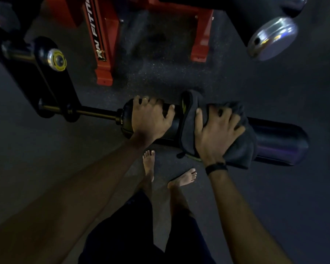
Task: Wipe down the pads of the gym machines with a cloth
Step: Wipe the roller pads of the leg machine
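Observation:
A black cylindrical roller pad [278,141] lies crosswise in front of me, mounted on a dark metal bar coming from the left. My left hand [151,117] grips the pad's left end, fingers curled over its top. A dark grey cloth [240,149] is draped around the pad's middle. My right hand [217,130] presses the cloth against the pad, with fingers spread and curved over it. The right end of the pad is bare and shiny.
A black pivot arm [51,79] with a chrome and yellow cap holds the bar at left. A red machine frame [103,44] stands on the dark speckled floor behind. A chrome-capped roller [274,38] hangs at upper right. My bare feet [149,164] stand just below the pad.

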